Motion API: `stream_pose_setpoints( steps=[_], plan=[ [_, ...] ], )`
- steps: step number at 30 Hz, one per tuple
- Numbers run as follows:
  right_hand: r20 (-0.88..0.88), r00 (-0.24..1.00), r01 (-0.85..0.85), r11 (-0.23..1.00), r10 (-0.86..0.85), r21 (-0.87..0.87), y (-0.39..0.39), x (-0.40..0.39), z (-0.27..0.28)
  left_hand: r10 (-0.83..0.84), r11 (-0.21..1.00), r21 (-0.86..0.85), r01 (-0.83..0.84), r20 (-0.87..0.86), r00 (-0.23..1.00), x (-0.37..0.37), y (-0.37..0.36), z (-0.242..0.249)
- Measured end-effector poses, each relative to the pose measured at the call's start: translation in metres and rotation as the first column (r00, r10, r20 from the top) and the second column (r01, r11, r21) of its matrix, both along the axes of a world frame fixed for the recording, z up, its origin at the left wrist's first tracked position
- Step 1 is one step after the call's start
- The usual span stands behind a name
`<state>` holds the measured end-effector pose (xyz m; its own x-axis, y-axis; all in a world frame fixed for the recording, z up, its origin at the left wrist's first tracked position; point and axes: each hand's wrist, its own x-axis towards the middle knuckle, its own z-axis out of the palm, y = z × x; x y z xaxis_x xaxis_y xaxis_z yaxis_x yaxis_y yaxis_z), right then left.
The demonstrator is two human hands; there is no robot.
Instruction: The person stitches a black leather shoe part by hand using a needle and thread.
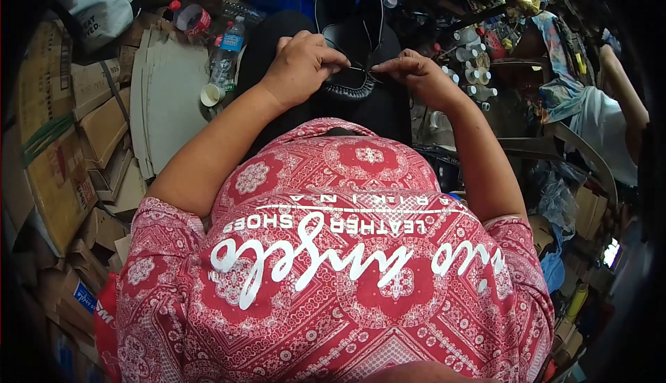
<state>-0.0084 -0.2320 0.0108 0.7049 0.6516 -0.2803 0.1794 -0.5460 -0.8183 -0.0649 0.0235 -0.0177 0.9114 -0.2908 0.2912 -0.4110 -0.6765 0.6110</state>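
A black shoe point(381, 19) rests on my dark-clothed lap, with a row of ridged stitches along its end nearest me. My left hand point(302, 65) is at its left side, thumb and forefinger pinched on a thin, light needle-like piece. My right hand point(416, 78) is at the right side, its fingertips pinched together by the shoe's edge. A thin dark thread seems to run between the hands, but what the right fingertips grip is too small to make out.
Plastic bottles point(227, 53) stand at my left, near a grey board point(163, 98) and stacked cardboard boxes point(59, 168). More bottles point(472, 71) lie at my right. Another person's arm point(621, 95) shows at the far right.
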Motion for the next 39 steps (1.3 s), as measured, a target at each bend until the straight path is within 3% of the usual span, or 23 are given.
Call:
stream_pose_setpoints(
  steps=[15, 20, 21, 24, 26, 28, 31, 35, 39],
  plan=[
    [-0.127, 0.992, -0.002, 0.998, 0.01, 0.062, -0.003, 0.007, -0.009, 0.001, 0.999, 0.042, 0.0, -0.033, 0.999, -0.003, -0.007, 0.0],
    [-0.074, 0.996, -0.056, 0.998, 0.057, 0.015, -0.003, 0.011, -0.007, -0.124, 0.992, 0.024, 0.127, -0.095, 0.988, 0.021, -0.008, -0.003],
    [-0.06, 0.996, -0.059, 0.998, 0.058, 0.0, -0.002, 0.012, -0.004, -0.121, 0.988, 0.085, 0.126, -0.053, 0.991, 0.02, -0.008, 0.003],
    [-0.07, 0.997, 0.042, 0.999, -0.041, 0.017, 0.001, -0.003, 0.003, -0.065, 0.994, 0.088, 0.068, -0.035, 0.997, 0.002, -0.008, 0.014],
    [-0.156, 0.981, 0.126, 0.99, -0.114, 0.068, 0.003, -0.008, -0.004, -0.025, 0.996, 0.085, 0.032, -0.088, 0.996, -0.004, -0.007, 0.015],
    [-0.303, 0.933, 0.244, 0.959, -0.193, 0.142, 0.007, -0.012, -0.001, 0.061, 0.998, 0.016, -0.059, -0.282, 0.957, -0.005, -0.012, 0.017],
    [-0.35, 0.919, 0.253, 0.953, -0.183, 0.166, 0.008, -0.008, -0.006, 0.102, 0.995, 0.04, -0.094, -0.391, 0.915, 0.001, -0.018, 0.018],
    [-0.388, 0.906, 0.248, 0.954, -0.167, 0.169, 0.011, -0.004, -0.001, 0.088, 0.994, -0.015, -0.11, -0.492, 0.866, 0.009, -0.025, 0.015],
    [-0.3, 0.936, 0.218, 0.972, -0.182, 0.09, 0.018, -0.002, 0.005, 0.055, 0.994, -0.056, -0.096, -0.504, 0.862, 0.014, -0.03, 0.006]
  ],
)
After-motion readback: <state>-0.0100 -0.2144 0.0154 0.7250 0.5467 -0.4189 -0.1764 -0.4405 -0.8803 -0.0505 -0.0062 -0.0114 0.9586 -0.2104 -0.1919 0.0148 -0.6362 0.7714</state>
